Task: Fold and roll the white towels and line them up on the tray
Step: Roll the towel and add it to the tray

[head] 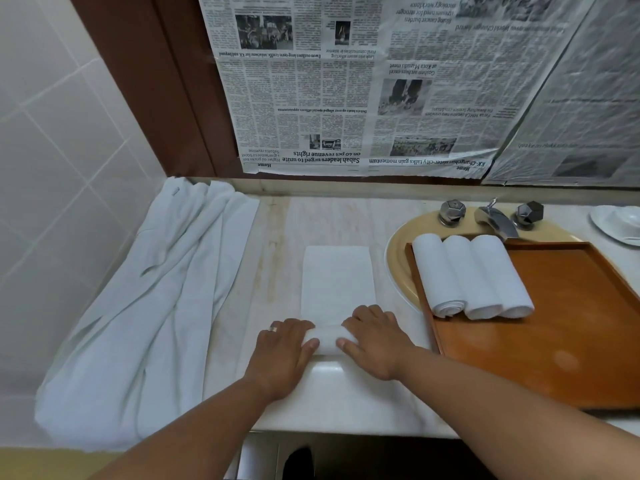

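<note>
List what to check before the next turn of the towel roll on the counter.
1. Both hands on the roll: the left hand and the right hand grip the rolled end of the folded towel, one at each side: ok.
2. Strip ahead flat and straight: it lies smooth on the counter: ok.
3. Roll even across its width: the hands cover both ends: cannot tell.
4. Room on the tray: three rolled towels lie side by side at its left end, with bare wood to their right: ok.
5. More towels within reach: a pile of white towels lies to the left: ok.
</note>
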